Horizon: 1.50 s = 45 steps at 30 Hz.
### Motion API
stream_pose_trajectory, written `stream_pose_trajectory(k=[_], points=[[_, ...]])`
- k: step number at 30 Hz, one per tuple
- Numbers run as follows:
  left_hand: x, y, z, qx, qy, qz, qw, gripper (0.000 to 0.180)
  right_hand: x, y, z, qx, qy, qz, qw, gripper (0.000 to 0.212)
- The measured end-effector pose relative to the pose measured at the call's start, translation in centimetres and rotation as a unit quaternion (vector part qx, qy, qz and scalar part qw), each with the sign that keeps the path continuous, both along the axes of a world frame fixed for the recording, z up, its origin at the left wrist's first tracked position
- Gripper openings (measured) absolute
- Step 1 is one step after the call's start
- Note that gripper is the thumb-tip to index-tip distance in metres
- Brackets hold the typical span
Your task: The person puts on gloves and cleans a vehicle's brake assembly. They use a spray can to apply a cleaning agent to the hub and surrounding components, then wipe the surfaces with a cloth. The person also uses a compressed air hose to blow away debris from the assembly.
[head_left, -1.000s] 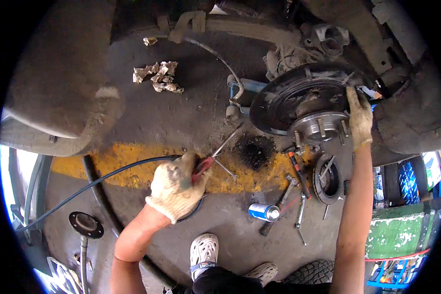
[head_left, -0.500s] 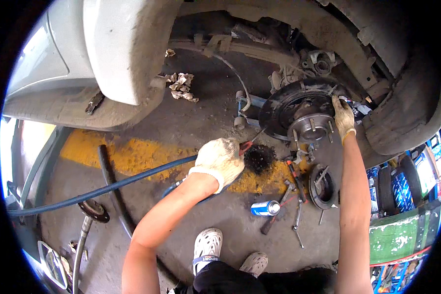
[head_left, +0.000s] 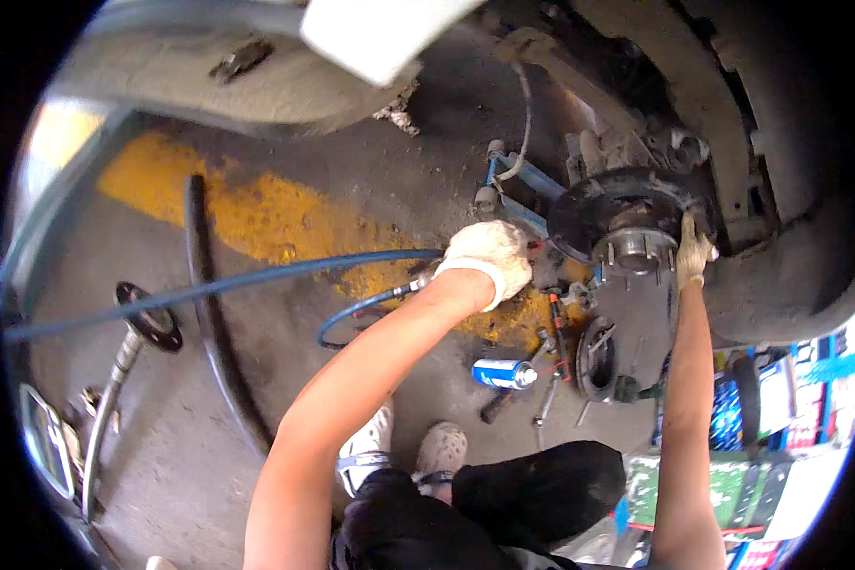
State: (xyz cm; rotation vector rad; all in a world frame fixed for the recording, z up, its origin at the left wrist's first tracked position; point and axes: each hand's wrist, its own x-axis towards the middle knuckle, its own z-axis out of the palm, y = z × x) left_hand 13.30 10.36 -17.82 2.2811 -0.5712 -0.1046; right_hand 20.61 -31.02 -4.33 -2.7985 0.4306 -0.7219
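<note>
Blue hose [head_left: 285, 272] is running to the gloved left hand [head_left: 489, 255], which is firmly clasping a red tool [head_left: 535, 245] (mostly hidden) just left of the dark backing plate [head_left: 579, 223]. The right hand [head_left: 695, 256] is resting at that plate's right edge; its closure cannot be told. Slack hose [head_left: 351, 307] looping beside the left forearm [head_left: 380, 356] could be snagging, dragging the tool sideways. One blue-and-white spray can [head_left: 503, 373] is lying beside a dark-handled tool [head_left: 495, 409], risking a roll if kicked; its contents are not showing.
</note>
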Motion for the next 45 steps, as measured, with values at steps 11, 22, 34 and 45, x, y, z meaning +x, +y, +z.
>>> stream_pose_trajectory(k=[11, 22, 34, 45], points=[[0.8, -4.4, -6.5, -0.015, 0.029, 0.077, 0.996, 0.021, -0.8, 3.2, -0.3, 0.239, -0.079, -0.021, 0.967, 0.073], [3.2, -5.2, -7.8, -0.262, 0.145, 0.019, 0.954, 0.028, 0.2, -3.9, 1.9, 0.408, -0.044, 0.040, 0.911, 0.047], [5.7, -9.7, -7.1, -0.193, 0.117, -0.044, 0.973, 0.024, -0.3, 0.7, 0.6, 0.326, -0.065, 0.007, 0.943, 0.052], [6.5, -11.7, -6.0, -0.174, 0.130, -0.087, 0.972, 0.025, -1.4, 2.6, 0.5, 0.368, -0.049, 0.028, 0.928, 0.050]])
